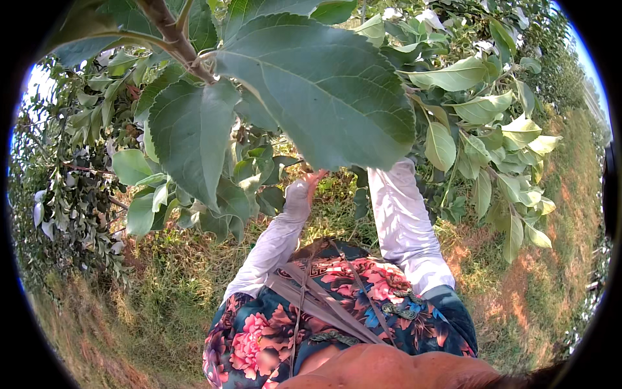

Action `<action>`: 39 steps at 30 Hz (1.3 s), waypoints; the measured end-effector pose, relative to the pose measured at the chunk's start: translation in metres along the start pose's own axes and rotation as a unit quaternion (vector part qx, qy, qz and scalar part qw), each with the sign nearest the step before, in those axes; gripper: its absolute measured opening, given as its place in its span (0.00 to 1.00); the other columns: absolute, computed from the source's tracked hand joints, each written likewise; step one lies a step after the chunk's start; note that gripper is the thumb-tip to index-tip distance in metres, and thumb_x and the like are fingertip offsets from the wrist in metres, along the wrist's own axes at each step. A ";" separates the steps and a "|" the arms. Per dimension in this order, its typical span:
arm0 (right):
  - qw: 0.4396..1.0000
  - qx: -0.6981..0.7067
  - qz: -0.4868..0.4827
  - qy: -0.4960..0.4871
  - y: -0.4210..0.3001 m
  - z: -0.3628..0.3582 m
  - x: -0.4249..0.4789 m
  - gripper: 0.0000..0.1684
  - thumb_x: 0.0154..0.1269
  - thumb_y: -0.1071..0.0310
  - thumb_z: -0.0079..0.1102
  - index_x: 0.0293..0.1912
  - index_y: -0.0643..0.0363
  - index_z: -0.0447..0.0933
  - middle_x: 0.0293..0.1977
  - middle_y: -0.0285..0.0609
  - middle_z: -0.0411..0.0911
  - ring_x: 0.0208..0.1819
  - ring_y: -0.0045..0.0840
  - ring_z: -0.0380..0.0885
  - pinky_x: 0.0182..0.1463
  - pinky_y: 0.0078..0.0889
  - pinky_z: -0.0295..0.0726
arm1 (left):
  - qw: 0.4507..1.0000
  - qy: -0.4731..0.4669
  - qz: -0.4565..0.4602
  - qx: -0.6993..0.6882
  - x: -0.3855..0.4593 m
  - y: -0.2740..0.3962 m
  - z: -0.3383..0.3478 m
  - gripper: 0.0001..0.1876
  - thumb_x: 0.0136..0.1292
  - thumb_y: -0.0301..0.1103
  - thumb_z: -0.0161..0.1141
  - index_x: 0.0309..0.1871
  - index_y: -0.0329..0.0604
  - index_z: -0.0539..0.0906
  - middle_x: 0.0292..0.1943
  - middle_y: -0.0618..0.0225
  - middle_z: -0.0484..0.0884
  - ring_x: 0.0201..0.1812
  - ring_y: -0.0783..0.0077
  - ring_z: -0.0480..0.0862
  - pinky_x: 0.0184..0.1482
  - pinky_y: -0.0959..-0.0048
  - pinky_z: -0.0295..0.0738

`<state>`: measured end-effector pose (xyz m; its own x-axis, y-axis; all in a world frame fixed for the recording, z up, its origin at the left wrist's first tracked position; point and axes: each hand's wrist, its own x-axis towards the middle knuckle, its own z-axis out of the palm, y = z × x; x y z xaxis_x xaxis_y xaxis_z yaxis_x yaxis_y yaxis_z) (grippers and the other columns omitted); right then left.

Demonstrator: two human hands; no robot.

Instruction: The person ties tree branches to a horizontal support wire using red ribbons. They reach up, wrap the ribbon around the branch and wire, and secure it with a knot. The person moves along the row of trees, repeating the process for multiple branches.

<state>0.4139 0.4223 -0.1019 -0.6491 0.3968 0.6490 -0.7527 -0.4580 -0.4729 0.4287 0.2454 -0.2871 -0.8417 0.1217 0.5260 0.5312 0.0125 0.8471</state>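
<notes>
Broad toothed leaves (320,92) on a brown twig (170,36) hang close before me, across the middle of the view. Just below the largest leaf's edge shows part of my left hand (315,184), reaching up among the foliage; its fingertips are hidden, and whether they grip anything cannot be told. A pale sleeve (272,253) covers the left forearm. My right arm, in a white sleeve (403,214), reaches up behind the same leaf, which hides the right hand completely. Leafy shoots (233,199) hang beside the left hand.
Another leafy branch (486,136) droops to the right of my right arm. Denser tree foliage (73,146) fills the left side, with white bag-like pieces (39,209) among it. Grass and weeds (170,282) cover the ground, with bare reddish soil (515,291) at the right.
</notes>
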 end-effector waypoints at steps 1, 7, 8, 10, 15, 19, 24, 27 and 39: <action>1.000 0.003 0.002 0.007 -0.003 -0.005 0.000 0.15 0.65 0.71 0.46 0.51 0.62 0.67 0.35 0.40 0.68 0.28 0.21 0.70 0.27 0.24 0.74 | 0.996 -0.032 0.028 0.072 -0.001 -0.001 0.010 0.07 0.59 0.22 0.54 0.39 0.41 0.79 0.21 0.74 0.72 0.23 0.82 0.69 0.24 0.79 0.62; 0.998 -0.007 0.032 0.058 -0.007 -0.026 -0.008 0.20 0.62 0.58 0.48 0.49 0.61 0.69 0.32 0.38 0.68 0.28 0.20 0.69 0.26 0.24 0.73 | 0.965 -0.091 0.155 0.189 -0.019 -0.023 -0.011 0.07 0.58 0.22 0.55 0.39 0.42 0.79 0.22 0.71 0.73 0.23 0.79 0.71 0.24 0.77 0.64; 0.998 -0.003 0.042 0.055 -0.009 -0.027 -0.012 0.20 0.62 0.58 0.48 0.49 0.62 0.69 0.31 0.37 0.68 0.29 0.20 0.69 0.26 0.24 0.73 | 0.961 -0.096 0.175 0.193 -0.021 -0.027 -0.010 0.07 0.57 0.22 0.55 0.39 0.42 0.79 0.22 0.71 0.73 0.23 0.78 0.72 0.24 0.76 0.64; 0.995 0.080 0.044 0.037 -0.019 -0.036 -0.016 0.15 0.65 0.62 0.48 0.48 0.59 0.70 0.31 0.37 0.71 0.29 0.20 0.72 0.30 0.24 0.76 | 0.922 -0.150 0.182 0.306 -0.015 -0.010 0.000 0.07 0.54 0.24 0.57 0.37 0.41 0.79 0.22 0.70 0.75 0.23 0.76 0.74 0.25 0.76 0.67; 0.989 0.086 0.116 0.010 0.043 0.004 -0.074 0.19 0.63 0.57 0.51 0.49 0.58 0.70 0.35 0.38 0.70 0.32 0.24 0.71 0.31 0.28 0.75 | 0.977 0.010 -0.210 0.038 -0.066 -0.073 -0.057 0.04 0.54 0.25 0.55 0.34 0.39 0.79 0.23 0.70 0.79 0.24 0.74 0.78 0.25 0.77 0.69; 0.998 -0.035 0.045 0.014 0.032 -0.006 -0.064 0.19 0.64 0.60 0.50 0.52 0.59 0.69 0.34 0.39 0.70 0.33 0.23 0.70 0.30 0.27 0.74 | 0.918 -0.091 0.109 0.370 -0.036 -0.046 -0.033 0.06 0.60 0.26 0.53 0.36 0.37 0.80 0.23 0.76 0.78 0.26 0.81 0.77 0.25 0.79 0.69; 0.991 -0.073 0.103 -0.043 0.046 0.005 -0.056 0.18 0.65 0.60 0.49 0.50 0.60 0.69 0.31 0.38 0.69 0.29 0.21 0.69 0.29 0.26 0.74 | 0.910 -0.040 0.075 0.406 -0.056 -0.075 -0.048 0.12 0.55 0.22 0.51 0.42 0.47 0.78 0.24 0.62 0.77 0.21 0.60 0.76 0.22 0.67 0.70; 0.984 -0.108 0.124 -0.063 0.043 0.002 -0.058 0.18 0.65 0.60 0.48 0.50 0.61 0.69 0.29 0.37 0.68 0.27 0.21 0.68 0.28 0.26 0.74 | 0.893 -0.044 0.088 0.438 -0.067 -0.075 -0.046 0.11 0.55 0.24 0.52 0.42 0.47 0.78 0.23 0.63 0.76 0.21 0.63 0.76 0.22 0.69 0.70; 0.960 -0.167 0.167 -0.153 0.070 0.000 -0.049 0.18 0.67 0.60 0.46 0.47 0.65 0.68 0.21 0.35 0.66 0.17 0.18 0.65 0.26 0.23 0.73 | 0.904 -0.115 -0.397 0.108 -0.098 -0.103 -0.040 0.10 0.58 0.40 0.55 0.35 0.44 0.80 0.19 0.68 0.74 0.22 0.76 0.72 0.25 0.75 0.65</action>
<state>0.3927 0.3705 -0.1667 -0.8368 -0.0033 0.5475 -0.5337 -0.2183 -0.8170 0.4528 0.1920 -0.4230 -0.9370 0.1922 -0.2917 -0.2038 0.3773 0.9034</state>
